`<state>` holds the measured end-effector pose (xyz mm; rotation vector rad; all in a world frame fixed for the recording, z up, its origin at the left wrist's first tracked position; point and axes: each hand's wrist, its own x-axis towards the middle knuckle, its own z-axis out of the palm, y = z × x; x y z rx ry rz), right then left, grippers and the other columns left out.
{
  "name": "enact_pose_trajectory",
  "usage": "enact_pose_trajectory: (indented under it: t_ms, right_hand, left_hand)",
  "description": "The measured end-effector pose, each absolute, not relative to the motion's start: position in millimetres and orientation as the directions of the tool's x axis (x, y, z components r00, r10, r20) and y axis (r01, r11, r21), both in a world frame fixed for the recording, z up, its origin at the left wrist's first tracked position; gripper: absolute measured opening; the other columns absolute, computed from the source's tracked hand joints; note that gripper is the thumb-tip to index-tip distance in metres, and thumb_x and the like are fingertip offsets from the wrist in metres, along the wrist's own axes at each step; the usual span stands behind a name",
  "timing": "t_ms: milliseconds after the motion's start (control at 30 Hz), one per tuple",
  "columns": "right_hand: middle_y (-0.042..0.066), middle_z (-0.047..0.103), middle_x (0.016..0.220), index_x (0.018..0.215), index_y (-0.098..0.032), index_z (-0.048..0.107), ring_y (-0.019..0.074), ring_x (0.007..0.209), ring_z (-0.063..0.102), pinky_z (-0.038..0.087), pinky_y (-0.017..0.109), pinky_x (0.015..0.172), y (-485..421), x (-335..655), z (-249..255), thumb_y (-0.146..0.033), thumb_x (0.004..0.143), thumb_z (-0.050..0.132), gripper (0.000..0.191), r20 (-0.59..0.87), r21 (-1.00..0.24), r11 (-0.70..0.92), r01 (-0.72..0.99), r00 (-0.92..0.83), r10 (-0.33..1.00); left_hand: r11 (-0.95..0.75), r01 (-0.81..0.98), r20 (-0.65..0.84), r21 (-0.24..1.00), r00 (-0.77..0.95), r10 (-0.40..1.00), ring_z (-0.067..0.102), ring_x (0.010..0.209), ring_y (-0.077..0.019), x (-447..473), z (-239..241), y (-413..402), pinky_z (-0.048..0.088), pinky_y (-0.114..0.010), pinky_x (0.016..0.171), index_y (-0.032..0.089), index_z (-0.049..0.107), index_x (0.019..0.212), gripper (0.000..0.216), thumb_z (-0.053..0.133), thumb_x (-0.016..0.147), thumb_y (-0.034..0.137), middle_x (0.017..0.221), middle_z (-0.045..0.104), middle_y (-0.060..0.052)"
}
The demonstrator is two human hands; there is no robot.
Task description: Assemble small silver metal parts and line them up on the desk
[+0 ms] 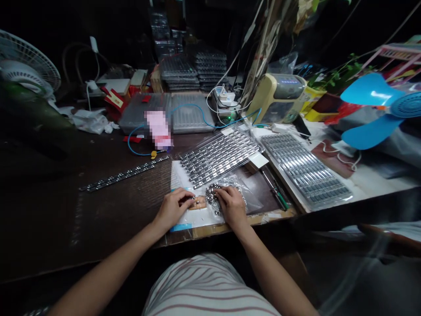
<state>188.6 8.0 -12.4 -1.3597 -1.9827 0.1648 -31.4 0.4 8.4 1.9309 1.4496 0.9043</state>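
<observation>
My left hand (173, 207) rests on a white sheet (179, 175) at the desk's near edge, fingers curled and pinched on a small brown part (198, 202) with metal bits on it. My right hand (231, 202) lies just right of that part, fingers bent down into a pile of small shiny metal pieces (213, 192) lying on a clear plastic bag (235, 181). What the right fingers hold is hidden. Just beyond both hands lies a clear tray of metal strips (221, 156), tilted diagonally.
A long metal strip (123, 175) lies on the dark desk to the left. A larger tray of parts (304, 170) sits to the right, with tools (278, 189) beside it. Stacked trays (192, 70), a power strip (226, 101), a cream machine (279, 97) and fans (23, 66) crowd the back.
</observation>
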Motion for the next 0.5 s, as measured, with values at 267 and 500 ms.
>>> enact_pose_trajectory:
  t_ms: [267,500]
  right_hand:
    - [0.006,0.062,0.091,0.098,-0.021,0.065,0.0196,0.088,0.054,0.046,0.033,0.078,7.3,190.4,-11.9,-0.016,0.089,0.048,0.019,0.468,-0.553,0.432,0.712,-0.164,0.868]
    - [0.004,0.064,0.085,0.088,-0.022,0.065,0.0187,0.083,0.057,0.046,0.032,0.076,8.0,189.8,-8.5,-0.022,0.089,0.053,0.012,0.474,-0.593,0.443,0.672,-0.153,0.867]
  left_hand:
    - [-0.361,0.596,0.291,0.717,0.214,0.932,0.061,0.078,-0.0145,-23.0,-2.4,-6.8,0.048,-0.026,0.073,0.02,0.071,0.091,0.012,0.062,0.083,0.023,0.085,0.066,-0.004]
    - [-0.352,0.665,0.257,0.658,0.241,0.936,0.059,0.079,-0.0156,-20.5,-1.8,-6.4,0.046,-0.027,0.073,0.019,0.071,0.089,0.011,0.063,0.083,0.023,0.083,0.064,-0.004]
